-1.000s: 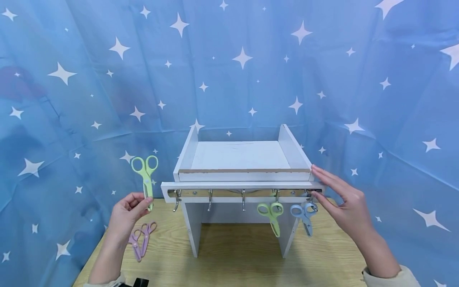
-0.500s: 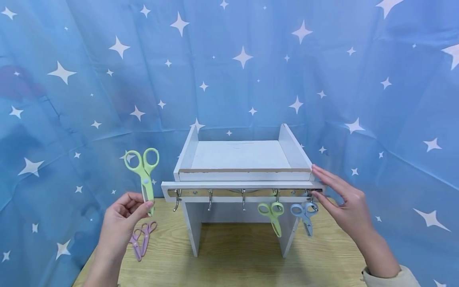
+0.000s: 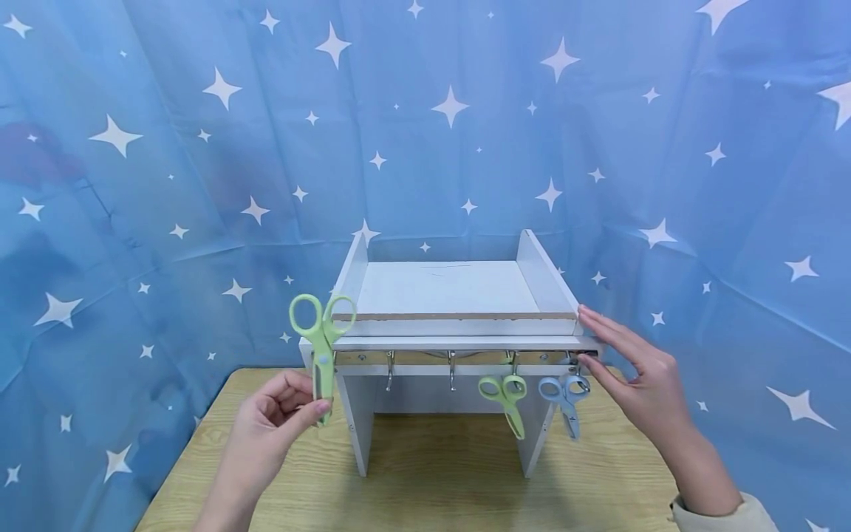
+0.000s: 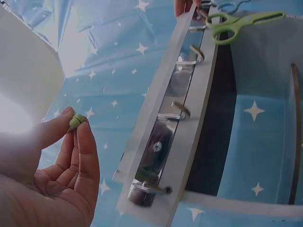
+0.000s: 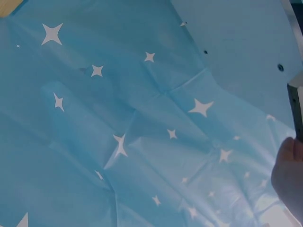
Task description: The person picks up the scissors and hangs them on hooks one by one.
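My left hand (image 3: 269, 432) pinches a pair of green scissors (image 3: 323, 347) near the blade tip, finger loops up. In the head view, they overlap the left end of the hook rail (image 3: 425, 343) on a white shelf (image 3: 452, 288); the leftmost hook is hidden behind them. In the left wrist view, only the green tip (image 4: 76, 122) shows between thumb and finger. My right hand (image 3: 641, 377) holds the rail's right end, thumb in front and fingers against the shelf side. Beside it hang blue scissors (image 3: 565, 403) and a second green pair (image 3: 507, 403).
Bare metal hooks (image 3: 390, 369) line the rail's left and middle. The shelf stands on a wooden table (image 3: 439, 495). Behind it hangs a blue curtain (image 3: 425, 170) with white stars.
My left hand has carried the green scissors rightward to the rail's left end, after coming closer to the camera. It now covers the two purple scissors on the table. My right hand stays put.
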Demonstrator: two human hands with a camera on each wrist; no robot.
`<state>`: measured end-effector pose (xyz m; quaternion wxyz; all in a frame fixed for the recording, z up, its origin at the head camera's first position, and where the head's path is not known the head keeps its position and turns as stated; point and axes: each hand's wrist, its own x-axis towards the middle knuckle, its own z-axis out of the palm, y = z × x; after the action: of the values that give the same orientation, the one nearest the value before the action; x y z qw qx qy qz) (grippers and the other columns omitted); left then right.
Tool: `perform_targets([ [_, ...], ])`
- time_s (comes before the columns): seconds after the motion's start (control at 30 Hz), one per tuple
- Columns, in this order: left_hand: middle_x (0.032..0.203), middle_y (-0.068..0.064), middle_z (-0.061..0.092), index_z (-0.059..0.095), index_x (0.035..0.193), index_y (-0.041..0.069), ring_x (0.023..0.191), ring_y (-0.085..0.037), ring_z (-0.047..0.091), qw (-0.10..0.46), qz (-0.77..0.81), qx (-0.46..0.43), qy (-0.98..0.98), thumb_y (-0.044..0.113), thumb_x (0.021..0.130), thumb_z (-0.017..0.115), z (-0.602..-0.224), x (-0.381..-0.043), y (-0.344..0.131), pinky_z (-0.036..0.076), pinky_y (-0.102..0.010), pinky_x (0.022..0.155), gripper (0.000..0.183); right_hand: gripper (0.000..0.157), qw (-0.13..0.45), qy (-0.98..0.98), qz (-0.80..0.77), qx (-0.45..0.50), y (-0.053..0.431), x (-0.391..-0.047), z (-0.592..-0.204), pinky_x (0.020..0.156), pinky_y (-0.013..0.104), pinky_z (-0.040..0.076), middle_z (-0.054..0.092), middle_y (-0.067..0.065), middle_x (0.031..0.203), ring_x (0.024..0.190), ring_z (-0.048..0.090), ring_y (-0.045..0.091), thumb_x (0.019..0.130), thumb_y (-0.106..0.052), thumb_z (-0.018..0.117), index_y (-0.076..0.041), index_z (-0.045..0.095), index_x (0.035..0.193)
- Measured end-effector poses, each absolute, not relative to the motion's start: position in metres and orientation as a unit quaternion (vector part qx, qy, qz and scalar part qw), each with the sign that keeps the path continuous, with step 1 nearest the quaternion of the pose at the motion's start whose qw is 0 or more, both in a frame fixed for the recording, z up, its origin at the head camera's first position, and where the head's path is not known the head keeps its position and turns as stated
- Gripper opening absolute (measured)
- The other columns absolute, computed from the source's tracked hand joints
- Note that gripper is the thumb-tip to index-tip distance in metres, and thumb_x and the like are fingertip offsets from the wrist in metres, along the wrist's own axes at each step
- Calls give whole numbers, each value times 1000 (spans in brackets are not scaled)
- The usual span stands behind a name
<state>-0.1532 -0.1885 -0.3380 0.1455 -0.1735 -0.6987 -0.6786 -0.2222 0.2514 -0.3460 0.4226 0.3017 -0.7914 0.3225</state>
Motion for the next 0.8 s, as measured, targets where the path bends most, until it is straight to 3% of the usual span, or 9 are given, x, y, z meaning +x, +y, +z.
perform_targets([
  [0.27,84,11,69,59,97,-5,77,-3,65,96,-650,-189,-730,-3,89,69,-348,-147,-164,58,-19,68,13,51,422,-792,322,303,252,-222,-347,96,1,43,65,13,135,130,55,0,82,-5,80,-2,65,131],
  [0.53,87,11,69,58,100,-6,76,-1,65,21,-650,-234,-722,6,93,67,-360,-146,-143,58,-21,64,17,50,422,-791,324,303,252,-222,-346,99,3,43,65,13,135,130,56,-1,83,-8,79,-2,65,130],
  [0.63,88,7,70,58,100,-6,77,0,66,-5,-656,-242,-715,8,93,67,-366,-147,-136,57,-20,63,18,49,423,-791,322,301,251,-222,-346,98,2,43,65,13,135,130,55,-1,84,-9,79,-2,65,131],
  [0.8,91,-15,71,58,101,-7,80,0,67,-43,-661,-244,-708,11,93,68,-377,-148,-126,57,-19,66,22,47,425,-791,322,300,251,-222,-347,92,1,44,65,13,135,130,56,-1,86,-12,78,-2,65,131],
])
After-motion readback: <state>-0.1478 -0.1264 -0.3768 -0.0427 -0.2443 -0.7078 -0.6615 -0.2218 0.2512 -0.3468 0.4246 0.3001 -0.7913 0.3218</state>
